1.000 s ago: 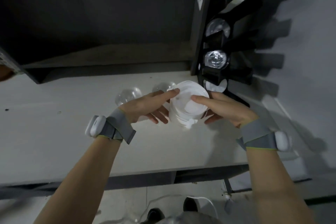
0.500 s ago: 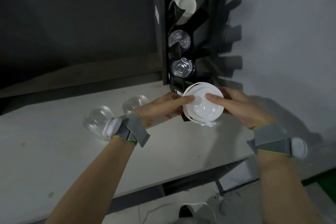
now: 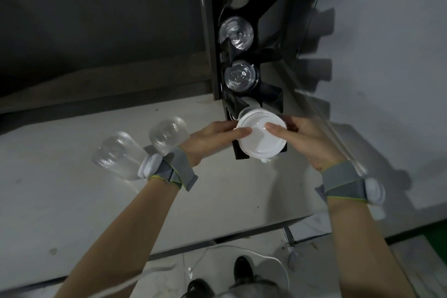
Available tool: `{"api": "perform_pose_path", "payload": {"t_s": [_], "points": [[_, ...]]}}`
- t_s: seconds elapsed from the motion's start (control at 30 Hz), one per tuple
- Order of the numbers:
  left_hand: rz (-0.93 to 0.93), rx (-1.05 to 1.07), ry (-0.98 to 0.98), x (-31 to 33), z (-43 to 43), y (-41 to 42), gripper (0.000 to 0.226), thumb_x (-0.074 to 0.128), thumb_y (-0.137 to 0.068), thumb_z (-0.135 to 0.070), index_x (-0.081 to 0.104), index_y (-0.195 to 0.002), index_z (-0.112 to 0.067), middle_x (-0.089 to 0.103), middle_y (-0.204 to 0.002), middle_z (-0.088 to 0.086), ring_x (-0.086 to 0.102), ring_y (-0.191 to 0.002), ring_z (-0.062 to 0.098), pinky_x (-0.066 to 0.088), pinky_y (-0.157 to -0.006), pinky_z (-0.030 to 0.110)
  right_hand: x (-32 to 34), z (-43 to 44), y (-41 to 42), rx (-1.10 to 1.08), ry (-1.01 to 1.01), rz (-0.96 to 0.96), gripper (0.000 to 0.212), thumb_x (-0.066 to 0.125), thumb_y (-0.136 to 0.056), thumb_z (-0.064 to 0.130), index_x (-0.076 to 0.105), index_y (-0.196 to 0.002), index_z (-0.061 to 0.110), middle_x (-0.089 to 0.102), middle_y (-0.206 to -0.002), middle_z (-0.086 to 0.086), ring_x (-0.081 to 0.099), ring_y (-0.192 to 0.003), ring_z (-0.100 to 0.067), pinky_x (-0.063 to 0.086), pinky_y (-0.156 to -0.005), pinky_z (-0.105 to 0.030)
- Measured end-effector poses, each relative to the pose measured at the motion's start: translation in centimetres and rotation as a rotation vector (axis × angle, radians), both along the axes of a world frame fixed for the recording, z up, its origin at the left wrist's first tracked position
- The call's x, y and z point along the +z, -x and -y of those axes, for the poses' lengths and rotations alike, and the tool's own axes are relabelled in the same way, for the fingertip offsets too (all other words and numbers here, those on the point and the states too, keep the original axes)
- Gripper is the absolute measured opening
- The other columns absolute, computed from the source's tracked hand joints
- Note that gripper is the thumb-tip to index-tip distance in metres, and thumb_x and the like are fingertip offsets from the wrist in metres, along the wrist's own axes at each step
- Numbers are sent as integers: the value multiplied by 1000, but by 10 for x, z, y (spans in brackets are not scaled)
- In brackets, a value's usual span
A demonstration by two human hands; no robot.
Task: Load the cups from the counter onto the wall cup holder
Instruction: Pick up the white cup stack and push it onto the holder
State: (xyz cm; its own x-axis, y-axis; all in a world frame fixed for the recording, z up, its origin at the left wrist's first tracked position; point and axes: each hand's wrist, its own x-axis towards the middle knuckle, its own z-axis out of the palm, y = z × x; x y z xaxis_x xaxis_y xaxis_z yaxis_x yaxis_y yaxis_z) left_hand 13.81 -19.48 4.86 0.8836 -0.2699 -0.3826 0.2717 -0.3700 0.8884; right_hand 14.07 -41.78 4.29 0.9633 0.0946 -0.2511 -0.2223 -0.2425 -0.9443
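We've carried the white cup (image 3: 261,136) from over the table (image 3: 72,201) to the holder (image 3: 244,94)'s bottom slot, both hands' fingers (image 3: 242,132) pinching its rim; two clear cups (image 3: 167,138) left.

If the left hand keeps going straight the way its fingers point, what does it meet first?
The left hand points right, across the white lidded cup it already touches. Past the cup, the right hand fingertips come next, though depth is hard to judge.

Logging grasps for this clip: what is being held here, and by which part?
Both hands hold one stack of white lids or cups at the holder's lowest slot. The left hand and right hand grip opposite sides of its rim, each with a digit on the top face.
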Motion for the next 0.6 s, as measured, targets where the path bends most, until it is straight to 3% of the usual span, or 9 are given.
{"api": "perform_pose_path", "payload": {"t_s": [0.13,0.2,0.27,0.33,0.4,0.47,0.53,0.6], "points": [[-39,42,-10,-8,1,-10,53,72,-79,-53,71,-126,-29,71,-126,-10,61,-119,7,43,-104,27,-14,-3,-15,2,-45,-58,45,76,-89,26,68,-129,5,72,-124,-23,71,-96,-18,57,-58,-14],[-53,43,-34,-11,3,-15,45,68,-87,-45,69,-129,-27,69,-127,-9,59,-113,5,41,-87,18,-21,-3,-24,-15,-49,-78,56,80,-86,31,65,-135,6,73,-125,-17,72,-106,-20,58,-64,-18],[-71,65,-39,-17,4,-24,42,67,-90,-40,69,-128,-21,70,-126,-5,60,-107,6,40,-80,18,-28,-3,-33,-29,-31,-78,52,80,-86,28,68,-129,3,75,-122,-14,73,-104,-19,58,-73,-17],[-72,79,1,-20,5,-27,45,73,-85,-39,71,-123,-15,72,-124,1,63,-111,13,46,-89,23,-28,-3,-37,-27,-32,-72,40,79,-88,22,71,-120,-2,78,-109,-12,72,-92,-15,55,-72,-13],[-94,110,42,-27,6,-35,56,79,-75,-44,72,-119,-11,73,-123,8,65,-118,24,45,-107,40,-26,-3,-43,-19,-34,-84,32,78,-89,18,73,-115,0,77,-95,-2,70,-87,-13,54,-71,-11],[-96,125,50,-31,7,-38,61,78,-73,-43,69,-121,-6,72,-124,15,65,-119,33,43,-110,50,-28,-5,-47,3,-25,-85,24,77,-89,17,74,-109,3,74,-89,4,72,-79,-3,53,-66,-7],[-97,133,41,-36,8,-44,58,77,-78,-35,66,-123,0,69,-125,22,63,-120,39,43,-109,52,-31,-6,-55,-2,-12,-108,7,76,-90,14,71,-92,11,70,-81,8,67,-60,11,47,-57,-3],[-119,180,67,-41,10,-48,49,76,-84,-20,63,-126,4,68,-126,20,63,-119,35,47,-107,42,-37,-8,-61,-16,-20,-131,20,75,-91,12,62,-77,21,66,-77,9,66,-60,7,45,-54,-3]]}}
